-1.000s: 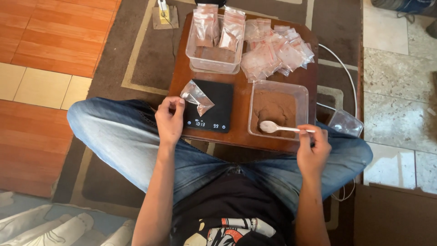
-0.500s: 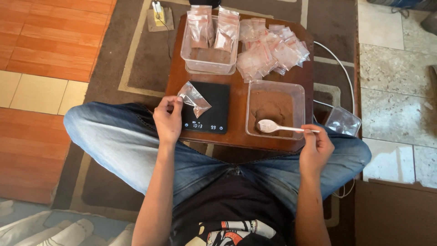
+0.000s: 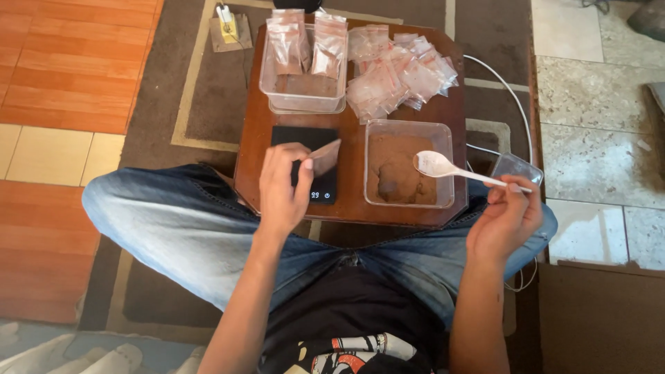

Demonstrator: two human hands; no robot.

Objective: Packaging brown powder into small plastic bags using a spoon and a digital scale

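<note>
Left hand: over the black digital scale, its grip pinched on a small clear bag between thumb and fingers; the bag sits above the scale's top, tilted, and whether it touches the platform cannot be told.

Right hand: off the right edge of the counter, grip clamped around the handle end of a white plastic spoon.

Spoon: its bowl hangs over the right part of the clear square tub (the bowl looks dusted pale, and whether it carries powder cannot be told).

Tub: near the front right of the counter, holding brown powder spread across its floor.

Scale: just left of the tub, at the front of the counter, its small lit display facing the person.

Back left: a second clear container with two filled bags standing upright in it.

Back right: a loose heap of small clear bags, touching one another, just behind the tub.

Counter: a small brown wooden one, set on a brown rug with a tan border.

Beside it: a small clear lid or tray at the right, with a white cable curving past it.

Person: seated, in blue jeans, knees to either side of the counter.
</note>
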